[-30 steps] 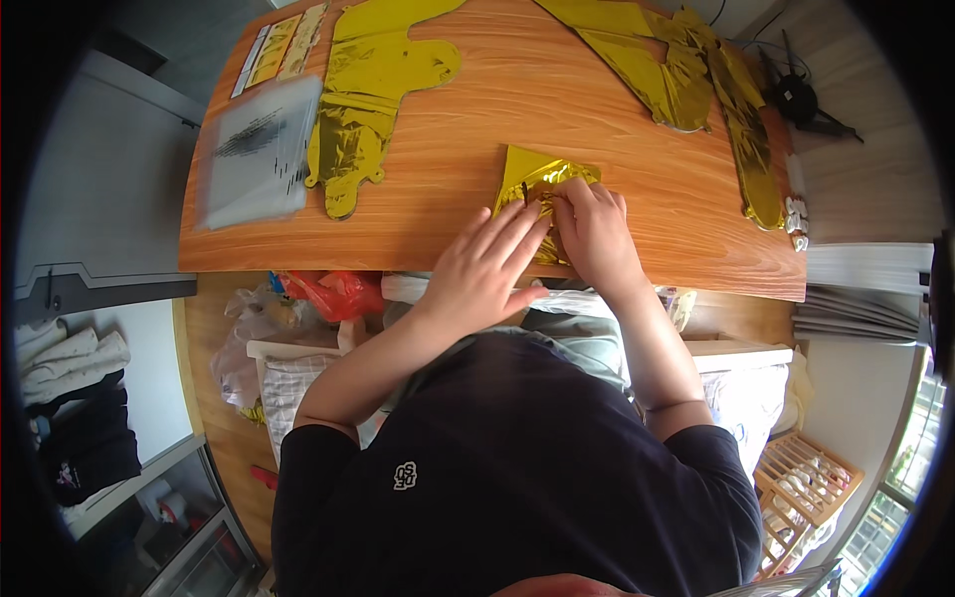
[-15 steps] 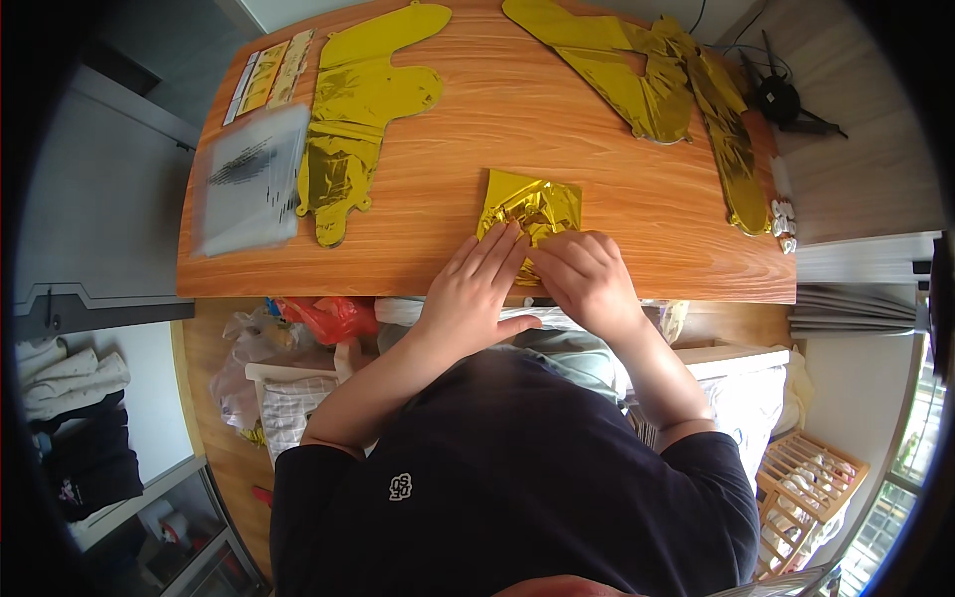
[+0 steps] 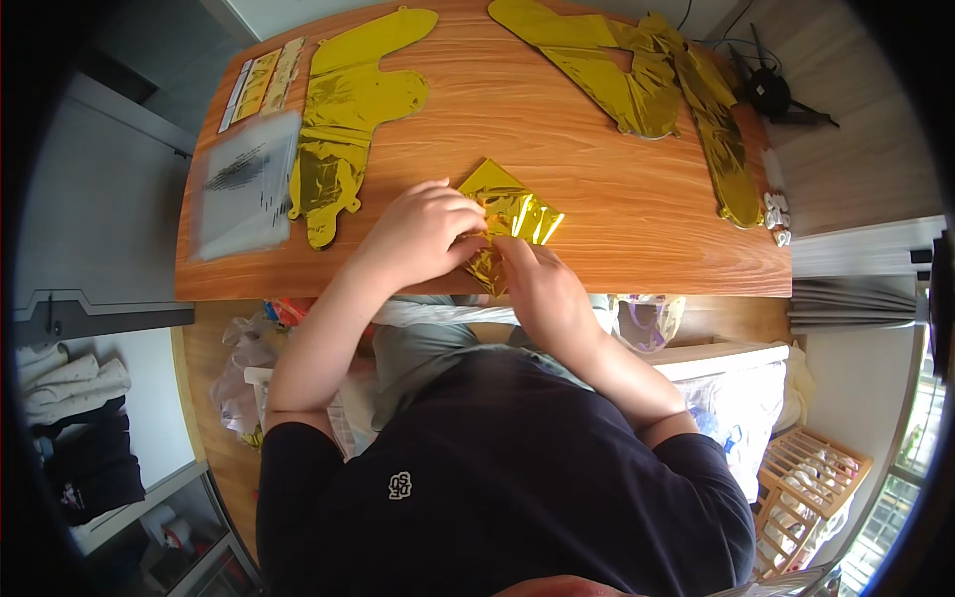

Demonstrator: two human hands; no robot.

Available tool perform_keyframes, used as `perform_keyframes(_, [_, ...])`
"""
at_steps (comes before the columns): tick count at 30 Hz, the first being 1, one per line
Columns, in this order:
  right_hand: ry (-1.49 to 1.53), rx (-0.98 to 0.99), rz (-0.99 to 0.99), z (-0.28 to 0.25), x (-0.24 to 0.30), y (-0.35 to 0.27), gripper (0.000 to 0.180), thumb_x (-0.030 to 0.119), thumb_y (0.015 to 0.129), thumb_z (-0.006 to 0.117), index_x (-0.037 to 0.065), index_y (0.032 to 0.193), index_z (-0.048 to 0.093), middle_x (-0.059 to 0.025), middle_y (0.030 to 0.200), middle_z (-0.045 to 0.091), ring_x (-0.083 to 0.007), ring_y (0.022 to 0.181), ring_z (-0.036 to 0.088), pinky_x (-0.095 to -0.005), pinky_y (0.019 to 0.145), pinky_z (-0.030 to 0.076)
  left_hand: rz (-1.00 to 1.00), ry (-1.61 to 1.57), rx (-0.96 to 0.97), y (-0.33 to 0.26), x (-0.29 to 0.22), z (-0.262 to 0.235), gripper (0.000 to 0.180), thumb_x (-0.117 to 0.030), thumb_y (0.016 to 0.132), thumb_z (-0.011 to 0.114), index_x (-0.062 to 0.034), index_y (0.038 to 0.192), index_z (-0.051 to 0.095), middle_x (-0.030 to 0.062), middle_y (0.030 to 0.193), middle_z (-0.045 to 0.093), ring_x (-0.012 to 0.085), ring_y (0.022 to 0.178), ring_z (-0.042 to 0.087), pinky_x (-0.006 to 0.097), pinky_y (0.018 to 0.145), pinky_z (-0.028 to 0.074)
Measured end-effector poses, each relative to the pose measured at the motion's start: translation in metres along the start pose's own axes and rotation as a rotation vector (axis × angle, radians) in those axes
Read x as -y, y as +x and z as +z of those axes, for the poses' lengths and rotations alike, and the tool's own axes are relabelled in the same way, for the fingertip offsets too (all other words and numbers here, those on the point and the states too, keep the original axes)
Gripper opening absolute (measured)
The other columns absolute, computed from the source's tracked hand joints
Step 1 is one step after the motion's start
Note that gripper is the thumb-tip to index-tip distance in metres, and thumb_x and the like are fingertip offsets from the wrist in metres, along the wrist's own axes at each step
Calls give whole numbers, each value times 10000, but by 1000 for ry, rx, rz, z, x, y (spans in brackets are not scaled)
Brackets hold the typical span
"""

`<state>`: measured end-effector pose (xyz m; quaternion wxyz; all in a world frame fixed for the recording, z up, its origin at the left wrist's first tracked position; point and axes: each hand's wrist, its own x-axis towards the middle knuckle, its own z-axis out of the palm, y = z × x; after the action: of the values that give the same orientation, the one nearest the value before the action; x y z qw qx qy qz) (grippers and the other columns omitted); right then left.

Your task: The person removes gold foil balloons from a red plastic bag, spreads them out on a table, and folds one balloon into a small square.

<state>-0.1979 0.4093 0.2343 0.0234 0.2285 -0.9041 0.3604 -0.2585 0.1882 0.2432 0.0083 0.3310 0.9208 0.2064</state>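
A folded gold foil balloon [image 3: 512, 204] lies near the table's front edge, turned so one corner points away from me. My left hand [image 3: 423, 234] curls over its left side, fingers bent onto the foil. From the right, my right hand [image 3: 545, 298] has its fingers closed at the near part of the same foil, thumb and fingertips close to the left hand's. The foil's near left part is partly hidden under the fingers. Farther off, a flat gold foil balloon [image 3: 343, 119] is spread on the left, and more crumpled gold foil [image 3: 652, 95] lies at the far right.
A stack of clear plastic bags [image 3: 244, 194] sits at the table's left, below some printed card strips [image 3: 261, 85]. At the right edge are small white items [image 3: 778, 214] and a black device with antennas [image 3: 771, 95]. A wooden rack [image 3: 811, 488] stands on the floor at right.
The folded foil has turned from square-on to a slanted, corner-first position. My left hand went from lying flat on it to gripping its left side; my right hand moved left and nearer.
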Motion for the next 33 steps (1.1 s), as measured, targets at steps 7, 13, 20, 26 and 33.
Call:
perform_keyframes(7, [-91, 141, 106, -1, 4, 11, 313, 78, 957, 657, 34, 1257, 579, -225, 910, 701, -384, 864, 704, -483, 735, 569, 171, 76, 126, 7, 15, 17, 580, -212, 1033, 563, -44, 1566, 410, 127, 1655, 390, 300, 1559, 322, 509, 1283, 268])
perform_keyframes(13, [-121, 193, -502, -26, -33, 37, 361, 204, 827, 793, 68, 1135, 663, -106, 1015, 724, -311, 970, 705, -418, 816, 577, 222, 21, 131, 6, 22, 19, 645, -210, 1007, 595, -76, 1601, 379, 112, 1688, 339, 274, 1576, 289, 494, 1286, 252])
perform_keyframes(20, [-231, 103, -759, -33, -40, 49, 328, 138, 830, 710, 81, 1153, 692, -61, 1076, 739, -264, 1037, 710, -398, 864, 580, 220, -45, 142, 9, 30, 20, 706, -282, 996, 631, -110, 1625, 361, 90, 1700, 326, 243, 1583, 273, 476, 1292, 234])
perform_keyframes(26, [-195, 40, -695, -24, -45, 46, 371, 92, 807, 755, 68, 1170, 684, -88, 1059, 739, -284, 982, 723, -412, 835, 582, 169, -88, 149, 12, 30, 22, 639, -286, 1041, 591, -122, 1620, 376, 66, 1698, 335, 240, 1580, 277, 469, 1296, 227])
perform_keyframes(33, [1, -225, -341, -20, -40, 37, 263, 62, 876, 757, 40, 1131, 698, -131, 979, 720, -333, 922, 705, -421, 804, 566, 140, -274, 133, 13, 34, 19, 586, -206, 1078, 527, -111, 1629, 351, 74, 1699, 333, 247, 1577, 286, 440, 1301, 216])
